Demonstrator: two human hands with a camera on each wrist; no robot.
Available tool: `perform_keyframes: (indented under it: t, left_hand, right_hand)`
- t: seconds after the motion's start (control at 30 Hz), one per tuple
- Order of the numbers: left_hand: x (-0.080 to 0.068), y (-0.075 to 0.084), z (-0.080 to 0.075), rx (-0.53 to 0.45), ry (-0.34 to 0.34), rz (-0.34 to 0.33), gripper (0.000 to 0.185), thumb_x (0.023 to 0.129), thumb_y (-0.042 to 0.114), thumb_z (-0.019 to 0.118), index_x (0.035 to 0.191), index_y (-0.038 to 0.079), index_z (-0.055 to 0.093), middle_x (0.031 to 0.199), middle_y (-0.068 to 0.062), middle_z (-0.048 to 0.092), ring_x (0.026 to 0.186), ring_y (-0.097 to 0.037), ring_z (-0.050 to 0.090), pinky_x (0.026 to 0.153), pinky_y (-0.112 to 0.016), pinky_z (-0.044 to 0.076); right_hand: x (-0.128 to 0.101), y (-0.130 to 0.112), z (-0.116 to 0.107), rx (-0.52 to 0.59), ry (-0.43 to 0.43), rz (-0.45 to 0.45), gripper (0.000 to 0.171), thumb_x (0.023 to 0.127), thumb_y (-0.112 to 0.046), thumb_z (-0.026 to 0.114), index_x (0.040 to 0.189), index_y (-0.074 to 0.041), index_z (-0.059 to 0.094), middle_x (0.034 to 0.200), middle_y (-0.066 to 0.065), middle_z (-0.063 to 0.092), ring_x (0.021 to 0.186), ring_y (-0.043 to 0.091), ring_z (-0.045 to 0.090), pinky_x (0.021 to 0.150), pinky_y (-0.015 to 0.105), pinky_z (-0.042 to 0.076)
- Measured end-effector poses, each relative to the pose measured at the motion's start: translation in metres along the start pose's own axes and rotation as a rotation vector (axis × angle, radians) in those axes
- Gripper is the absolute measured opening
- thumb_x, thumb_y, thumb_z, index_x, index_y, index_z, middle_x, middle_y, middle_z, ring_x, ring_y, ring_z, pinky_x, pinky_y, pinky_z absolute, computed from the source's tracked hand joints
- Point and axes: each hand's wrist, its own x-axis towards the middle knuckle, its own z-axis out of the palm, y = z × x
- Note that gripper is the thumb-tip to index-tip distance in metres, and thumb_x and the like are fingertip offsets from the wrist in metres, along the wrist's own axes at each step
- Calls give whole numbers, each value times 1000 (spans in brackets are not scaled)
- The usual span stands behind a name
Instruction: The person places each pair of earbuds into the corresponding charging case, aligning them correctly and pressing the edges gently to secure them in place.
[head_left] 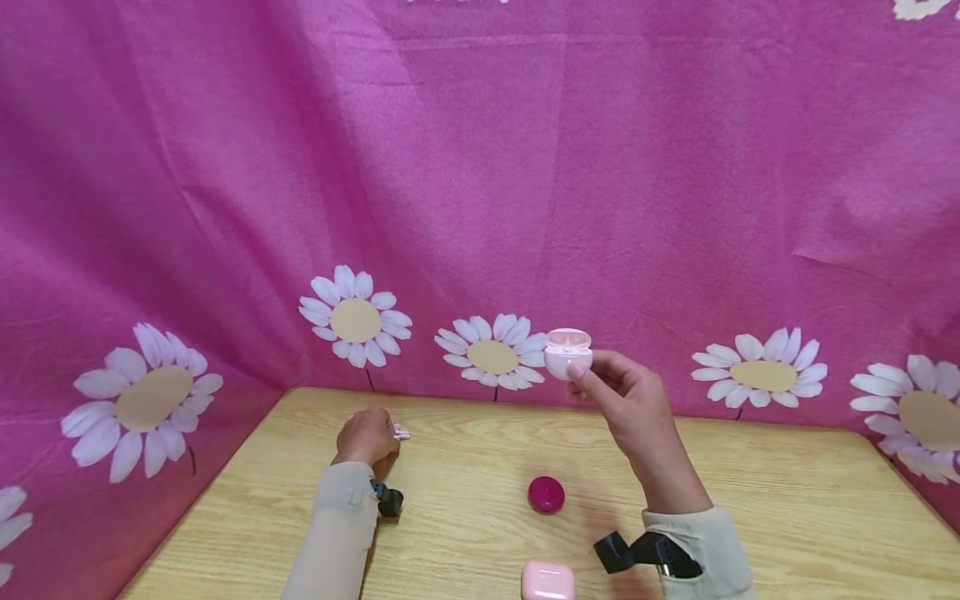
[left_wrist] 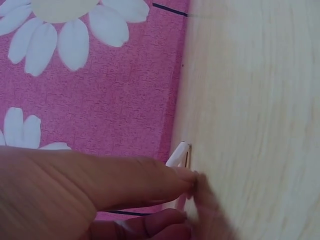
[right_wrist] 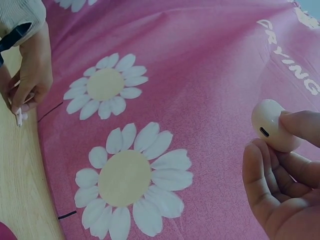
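The right hand [head_left: 630,396] is raised above the wooden surface [head_left: 787,500], over its back half and to the right of the middle. Its thumb and fingers [right_wrist: 272,172] pinch an open pale pink earbud case [head_left: 567,352], held up in front of the pink daisy-print cloth [head_left: 480,167] that hangs behind and along both sides of the surface. In the right wrist view the case's rounded underside with a small charging port faces the camera, and the thumb lies against its right side.

The left hand [head_left: 366,437] rests on the surface near the back edge, left of the middle, well apart from the right hand. Its curled fingers pinch a small white earbud [head_left: 401,432] whose stem sticks out to the right of the fingertips; in the left wrist view the earbud [left_wrist: 179,154] lies right at the back edge of the surface, where the wood meets the cloth, with thumb and fingertip [left_wrist: 187,177] closed on it.

A round magenta case [head_left: 546,493] sits shut on the surface roughly midway between the two forearms. A light pink squarish case [head_left: 548,581] lies at the front edge, just left of the right wrist. Both wrists wear cream sleeves with black camera straps.
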Motion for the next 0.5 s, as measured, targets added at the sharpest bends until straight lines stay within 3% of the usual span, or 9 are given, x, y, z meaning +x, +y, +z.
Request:
perform_keyframes:
  t: [0.27,0.5]
  left_hand:
    - [-5,9,-8,-37,2,21,18,76,11,76,72,10,59,71,-3,56,68,-22,51,58,-34,39]
    - [-13,27,-22,-119,58,133,10,81,10,73,81,10,63,75,-1,60,71,-20,54,63,-35,44]
  right_hand:
    - [-1,0,0,-4,0,7,26,92,-14,66,107,7,63,86,7,66,77,13,64,75,28,56]
    - [-1,-2,-1,-25,-3,12,27,93,-17,65,107,6,63,87,8,66,78,15,64,75,27,56]
